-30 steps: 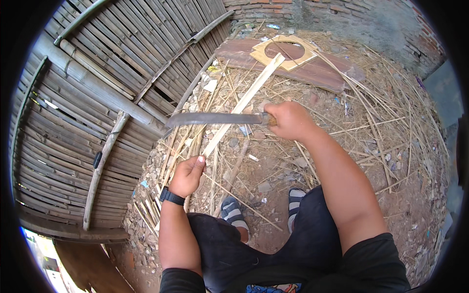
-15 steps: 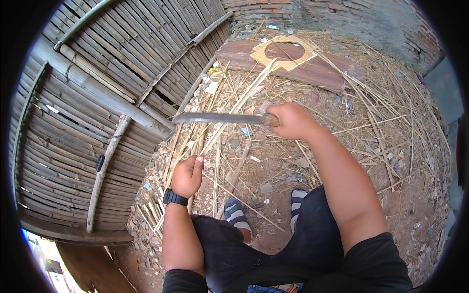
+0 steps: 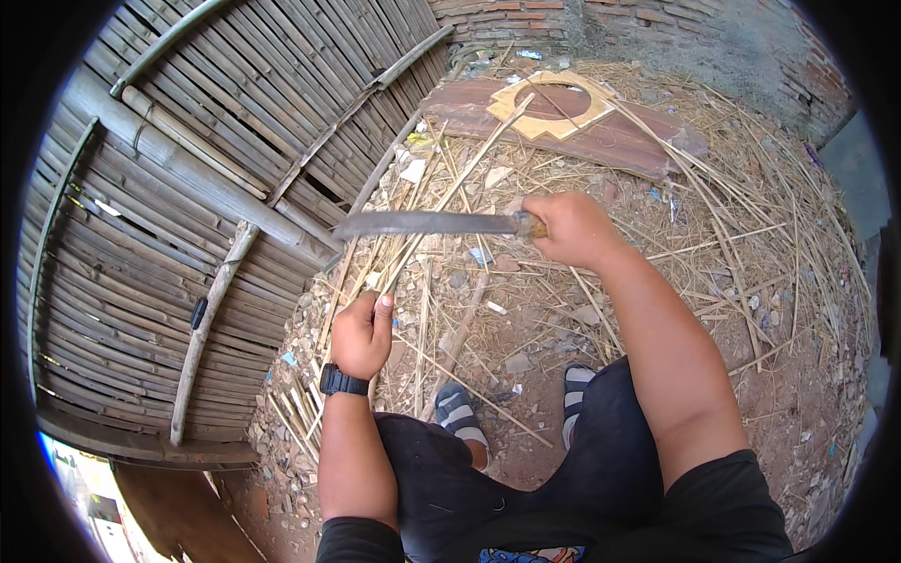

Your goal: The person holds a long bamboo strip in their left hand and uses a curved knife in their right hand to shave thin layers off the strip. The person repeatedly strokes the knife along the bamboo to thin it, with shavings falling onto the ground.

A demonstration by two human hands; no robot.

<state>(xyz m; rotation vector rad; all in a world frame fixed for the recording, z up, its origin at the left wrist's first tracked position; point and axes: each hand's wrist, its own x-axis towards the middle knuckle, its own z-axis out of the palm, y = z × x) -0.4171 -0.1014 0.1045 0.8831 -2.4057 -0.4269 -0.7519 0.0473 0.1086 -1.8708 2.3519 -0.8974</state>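
My right hand (image 3: 572, 231) is closed around the wooden handle of a machete (image 3: 422, 223). Its long, dark blade points left and lies across a pale split-bamboo strip (image 3: 490, 147), though whether it touches the strip I cannot tell. The lower end of that strip is gripped in my left hand (image 3: 360, 336), thumb on top, with a black watch on the wrist. From there the strip slants up and away to the right, its far end overlapping a yellowish frame (image 3: 512, 105) with a round hole.
The frame lies on a reddish-brown board (image 3: 450, 105). Loose bamboo strips (image 3: 718, 220), shavings and rubble litter the dirt ground. A bamboo slat wall (image 3: 188, 122) rises on the left, a brick wall (image 3: 657, 38) at the back. My sandaled feet (image 3: 460, 413) stand below my hands.
The bamboo strip has turned in my left hand and now shows a narrower side. The machete blade has tipped to show more of its flat. Both hands keep their hold.
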